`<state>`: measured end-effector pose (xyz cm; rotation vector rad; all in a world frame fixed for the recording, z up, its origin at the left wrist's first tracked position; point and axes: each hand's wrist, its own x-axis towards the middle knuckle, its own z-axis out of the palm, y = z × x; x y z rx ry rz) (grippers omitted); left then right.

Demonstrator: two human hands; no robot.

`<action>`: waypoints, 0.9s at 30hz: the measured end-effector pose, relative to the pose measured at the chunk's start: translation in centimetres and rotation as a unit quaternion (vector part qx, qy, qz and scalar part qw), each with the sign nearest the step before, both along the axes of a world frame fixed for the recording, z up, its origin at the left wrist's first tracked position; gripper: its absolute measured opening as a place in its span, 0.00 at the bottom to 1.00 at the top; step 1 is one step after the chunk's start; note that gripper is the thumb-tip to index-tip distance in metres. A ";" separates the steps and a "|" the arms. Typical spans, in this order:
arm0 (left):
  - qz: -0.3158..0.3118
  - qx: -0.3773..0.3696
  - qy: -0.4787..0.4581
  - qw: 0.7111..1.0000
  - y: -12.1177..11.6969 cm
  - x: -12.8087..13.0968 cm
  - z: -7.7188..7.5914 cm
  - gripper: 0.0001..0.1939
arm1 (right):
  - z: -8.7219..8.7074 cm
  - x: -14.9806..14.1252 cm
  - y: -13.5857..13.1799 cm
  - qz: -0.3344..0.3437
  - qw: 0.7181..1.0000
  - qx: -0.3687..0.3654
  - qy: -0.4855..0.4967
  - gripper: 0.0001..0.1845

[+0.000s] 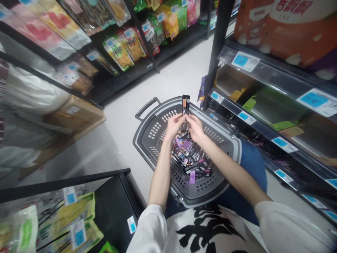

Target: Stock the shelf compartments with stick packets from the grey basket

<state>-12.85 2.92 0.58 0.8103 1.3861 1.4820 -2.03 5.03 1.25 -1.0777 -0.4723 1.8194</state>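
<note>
Both hands meet above a grey plastic shopping basket [158, 140] with slotted sides. My left hand [175, 124] pinches a slim black packet [184, 103] with an orange patch, held upright. Close against it, my right hand [195, 126] has its fingers closed on the edge of a similar dark packet [187, 99]; the two packets overlap, so their exact split is hard to see. Below, a heap of small black and purple packets [195, 154] lies on the basket's bottom. My forearms hide part of the basket's sides.
A shelf rack with blue price tags [246, 117] stands close on the right. Snack bags [119, 52] fill the shelf ahead. At left are a cardboard box [76, 112] and white sacks [34, 91]. A black shelf corner [118, 189] juts in at lower left.
</note>
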 end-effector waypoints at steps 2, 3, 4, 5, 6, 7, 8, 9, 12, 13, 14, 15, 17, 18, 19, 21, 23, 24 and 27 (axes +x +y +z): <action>-0.041 0.013 -0.012 0.999 0.0 0.0 -0.3 0.23 | 0.0 0.0 0.1 -0.018 1.000 -0.004 0.015 0.21; -0.057 0.017 -0.023 0.998 0.0 -0.1 -0.5 0.22 | 0.0 0.0 0.1 -0.020 0.999 -0.004 0.029 0.22; -0.061 0.017 -0.034 0.997 0.1 -0.2 -0.7 0.21 | 0.1 -0.1 0.0 -0.019 0.999 -0.005 0.041 0.23; -0.062 0.017 -0.045 0.997 0.1 -0.3 -0.8 0.20 | 0.2 -0.1 0.0 -0.015 0.999 -0.005 0.048 0.23; -0.062 0.018 -0.053 0.996 0.1 -0.4 -0.8 0.20 | 0.3 -0.1 -0.1 -0.010 0.999 -0.003 0.051 0.23; -0.062 0.019 -0.059 0.996 0.1 -0.5 -0.8 0.20 | 0.4 -0.1 -0.1 -0.006 0.999 -0.001 0.051 0.23; -0.062 0.019 -0.062 0.996 0.1 -0.5 -0.8 0.19 | 0.5 -0.1 -0.2 -0.003 0.999 0.001 0.052 0.22; -0.063 0.018 -0.062 0.996 0.1 -0.5 -0.7 0.20 | 0.6 -0.1 -0.2 -0.001 0.999 0.002 0.053 0.22; -0.061 0.007 -0.052 0.997 0.0 -0.4 -0.3 0.21 | 0.7 0.0 -0.2 0.002 0.999 0.000 0.047 0.21; -0.054 0.003 -0.048 0.997 0.0 -0.3 -0.2 0.22 | 0.7 0.1 -0.2 0.007 0.999 0.001 0.036 0.21; -0.041 0.000 -0.042 0.998 0.0 -0.3 -0.2 0.23 | 0.6 0.1 -0.2 0.016 1.000 0.007 0.021 0.21; -0.018 -0.001 -0.033 0.999 0.0 -0.3 -0.1 0.24 | 0.5 0.1 -0.2 0.028 0.999 0.016 0.004 0.20; 0.038 0.005 -0.006 0.999 0.1 -0.4 -0.1 0.23 | 0.3 0.1 -0.3 0.053 0.997 0.045 -0.021 0.18; 0.063 0.011 0.010 0.998 0.2 -0.5 0.0 0.22 | 0.3 0.1 -0.4 0.060 0.996 0.060 -0.027 0.17; 0.081 0.019 0.022 0.996 0.2 -0.6 0.0 0.21 | 0.2 0.0 -0.4 0.063 0.995 0.072 -0.028 0.15; 0.100 0.040 0.025 0.994 0.3 -0.7 0.1 0.20 | 0.2 -0.1 -0.4 0.043 0.996 0.076 -0.021 0.11; 0.110 0.054 0.003 0.992 0.3 -0.8 0.3 0.21 | 0.3 -0.2 -0.3 0.003 0.999 0.051 -0.001 0.11; 0.112 0.056 -0.013 0.992 0.3 -0.8 0.4 0.23 | 0.4 -0.3 -0.2 -0.015 0.999 0.033 0.012 0.12; 0.103 0.045 -0.054 0.992 0.1 -0.7 0.7 0.27 | 0.7 -0.2 0.1 -0.042 0.998 -0.007 0.039 0.15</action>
